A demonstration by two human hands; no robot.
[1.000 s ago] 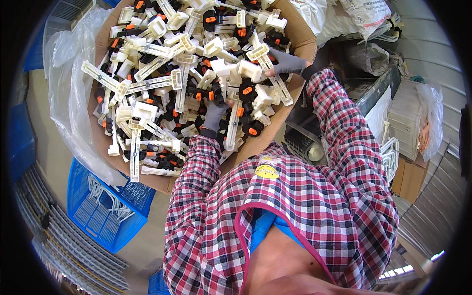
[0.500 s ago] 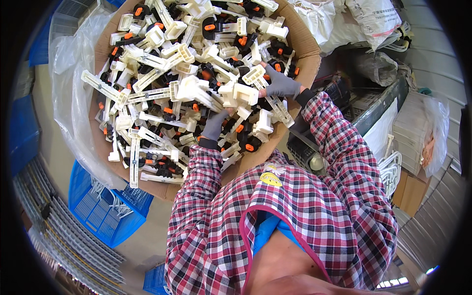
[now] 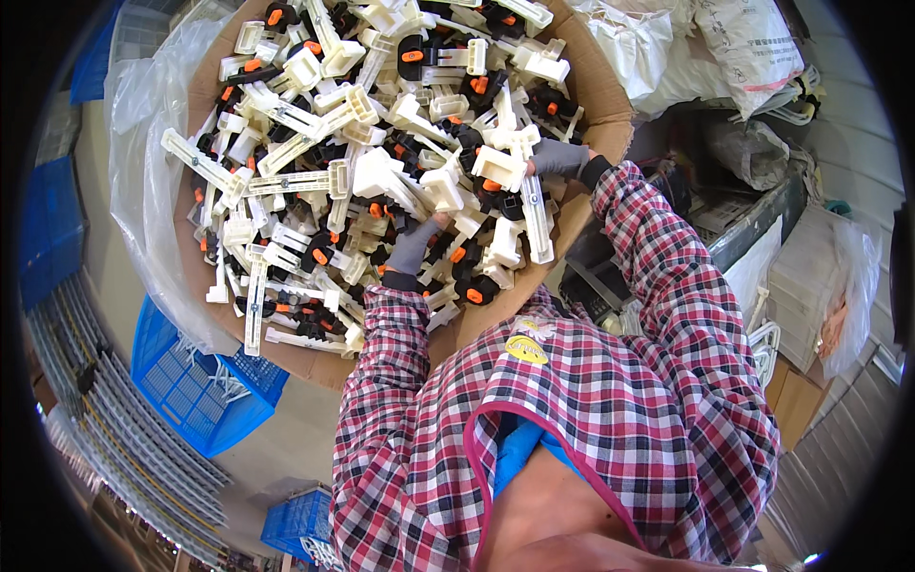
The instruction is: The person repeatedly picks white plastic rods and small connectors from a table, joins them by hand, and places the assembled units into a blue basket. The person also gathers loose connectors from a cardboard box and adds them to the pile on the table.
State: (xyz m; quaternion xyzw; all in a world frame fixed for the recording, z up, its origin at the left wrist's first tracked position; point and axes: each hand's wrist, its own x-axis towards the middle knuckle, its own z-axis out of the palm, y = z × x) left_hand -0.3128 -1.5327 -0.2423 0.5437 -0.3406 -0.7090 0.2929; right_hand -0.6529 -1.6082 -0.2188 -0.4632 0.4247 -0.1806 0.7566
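The left hand [image 3: 416, 246], in a grey fingerless glove, reached into the cardboard box [image 3: 496, 315], fingertips pinching a white plastic clamp [image 3: 440, 191] at its 12 o'clock. At 2 o'clock from it, the gloved right hand [image 3: 558, 158] curled around another white clamp [image 3: 502, 164] atop the pile.

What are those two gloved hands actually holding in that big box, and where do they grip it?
Both hands, left hand and right hand, are in the pile of white plastic clamps; which piece each grips, and where, cannot be told.

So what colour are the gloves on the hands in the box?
Grey, fingerless, on both the left hand and right hand; head view.
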